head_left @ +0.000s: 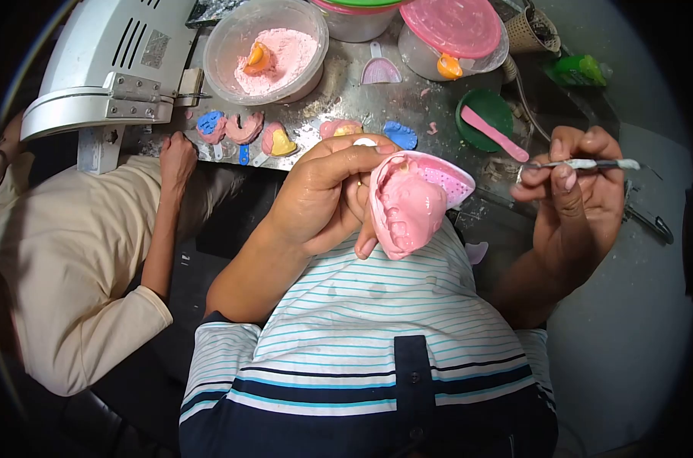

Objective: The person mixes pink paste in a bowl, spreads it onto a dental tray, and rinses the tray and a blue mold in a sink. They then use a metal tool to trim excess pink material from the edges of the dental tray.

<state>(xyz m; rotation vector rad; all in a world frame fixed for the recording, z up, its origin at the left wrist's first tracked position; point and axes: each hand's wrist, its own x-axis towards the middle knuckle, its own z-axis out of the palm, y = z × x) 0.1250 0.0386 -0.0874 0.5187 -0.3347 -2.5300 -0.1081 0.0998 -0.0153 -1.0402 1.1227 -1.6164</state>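
A pink perforated tray point(455, 180) filled with pink impression material point(417, 206) is held up in front of the striped shirt. My left hand point(320, 187) grips it from the left side, thumb on top at its upper edge. Tooth-shaped hollows show in the material. To the right, my right hand point(575, 179) pinches a thin tool point(591, 164) with whitish residue on its handle, held roughly level. The tool and the tray are apart.
Along the bench's near edge point(301, 162) lie several filled trays and a blue piece point(400, 135). Behind stand a tub of pink powder point(266, 53), lidded tubs and a green bowl point(485, 120) with a pink spatula. Another person point(79, 267) sits at the left beside a white machine point(106, 61).
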